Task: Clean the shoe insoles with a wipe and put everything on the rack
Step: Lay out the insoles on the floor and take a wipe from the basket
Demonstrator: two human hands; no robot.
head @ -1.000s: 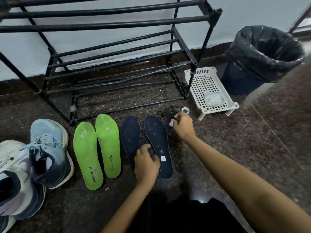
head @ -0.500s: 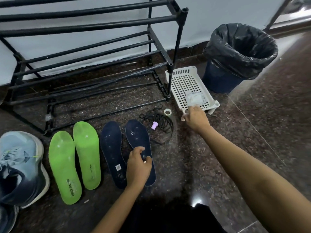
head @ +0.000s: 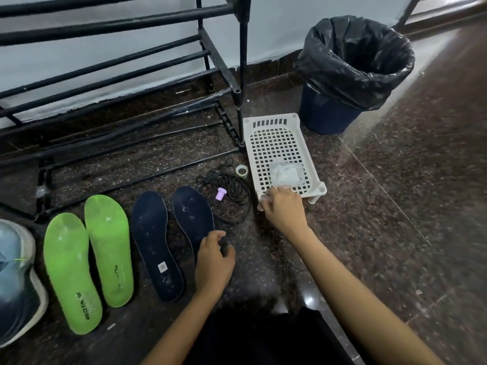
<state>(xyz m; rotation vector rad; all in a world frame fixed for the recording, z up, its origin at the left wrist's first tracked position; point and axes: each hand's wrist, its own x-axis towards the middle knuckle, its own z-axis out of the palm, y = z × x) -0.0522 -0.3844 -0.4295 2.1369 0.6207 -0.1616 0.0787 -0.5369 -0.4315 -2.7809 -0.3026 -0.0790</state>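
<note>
Head view, floor-level work area.

- Rack [head: 131, 75]: black metal bars, stands at the floor's wall edge. No shoes or insoles on the parts in view.
- Green insoles, pair: outer one [head: 69, 272] and inner one [head: 109, 248] lie flat on the floor [head: 395, 233] in front of the rack, side by side, toes toward the wall.
- Navy insoles, pair: left navy insole [head: 155, 246] lies just beside the green pair. Right navy insole [head: 192, 214] lies beside it, speckled with pale marks.
- Left hand [head: 214, 262]: over the heel end of the right navy insole. The fingers are loosely curled, thumb apart from them. Cannot tell whether they pinch the insole or only rest on it.
- Right hand [head: 283, 209]: at the near rim of the white tray [head: 274, 127]. The fingers are bent down over its near-left corner and blurred. Cannot tell whether they are clamped on anything.
- Wipe packet [head: 287, 175]: clear wrapper, lies in the tray's near end, just beyond the right hand.
- Between the right navy insole and the tray: coiled black cord [head: 237, 191], purple piece [head: 219, 193] at the coil's edge, tape roll [head: 241, 170] beside the tray.
- Bin [head: 326, 114]: black liner, stands near the wall beyond the tray.
- Shoe [head: 15, 280]: pale blue, beside the outer green insole, partly out of view.
</note>
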